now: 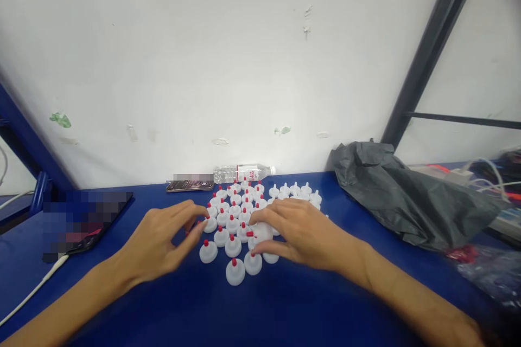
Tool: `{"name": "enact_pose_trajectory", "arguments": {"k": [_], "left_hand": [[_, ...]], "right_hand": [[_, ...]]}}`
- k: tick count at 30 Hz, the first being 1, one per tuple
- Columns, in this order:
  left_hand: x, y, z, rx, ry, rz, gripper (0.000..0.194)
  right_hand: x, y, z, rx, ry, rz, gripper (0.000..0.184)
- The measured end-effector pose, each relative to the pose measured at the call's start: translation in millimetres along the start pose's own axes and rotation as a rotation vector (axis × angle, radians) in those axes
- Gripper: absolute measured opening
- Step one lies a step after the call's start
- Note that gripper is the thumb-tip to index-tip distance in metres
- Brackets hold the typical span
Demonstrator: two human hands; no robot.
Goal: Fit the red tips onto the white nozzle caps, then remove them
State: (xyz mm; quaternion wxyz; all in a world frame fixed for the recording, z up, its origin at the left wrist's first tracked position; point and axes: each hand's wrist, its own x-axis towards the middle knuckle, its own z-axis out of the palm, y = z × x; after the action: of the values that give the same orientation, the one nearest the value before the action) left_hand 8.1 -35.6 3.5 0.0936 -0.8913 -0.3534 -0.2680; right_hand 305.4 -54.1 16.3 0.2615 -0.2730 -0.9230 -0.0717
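Note:
Many white, funnel-shaped plastic nozzle caps stand close together on the blue table, most topped with small red tip caps (pixel 234 263). My right hand (pixel 299 233) is closed around a white nozzle cap (pixel 262 232), tilted sideways with its red tip pointing left. At the group's left edge, my left hand (pixel 169 236) has its fingers curled and the thumb near the index finger. Bits of red (pixel 198 223) show between those fingers and look like small red tip caps. Behind my right hand stand white nozzle caps without red tips (pixel 294 188), partly hidden by it.
A clear bottle (pixel 226 174) lies by the wall, with a phone (pixel 190 184) left of it. Farther left is a dark tablet-like device (pixel 109 219) with a white cable (pixel 38 287). A dark plastic bag (pixel 391 195) and clear plastic wrapping (pixel 492 274) lie at right.

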Motion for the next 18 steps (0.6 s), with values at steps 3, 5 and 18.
{"name": "enact_pose_trajectory", "arguments": {"k": [3,5,18], "left_hand": [[-1,24,3.7,0.084,0.127,0.207,0.019],[-2,38,7.6,0.095,0.154,0.280,0.023],[-3,60,22.9,0.095,0.063,0.383,0.014]], "right_hand": [[3,-11,6,-0.068,0.128,-0.127,0.040],[5,-19,10,-0.077,0.193,-0.188,0.039],[8,-28,10,0.001,0.083,-0.236,0.026]]}}
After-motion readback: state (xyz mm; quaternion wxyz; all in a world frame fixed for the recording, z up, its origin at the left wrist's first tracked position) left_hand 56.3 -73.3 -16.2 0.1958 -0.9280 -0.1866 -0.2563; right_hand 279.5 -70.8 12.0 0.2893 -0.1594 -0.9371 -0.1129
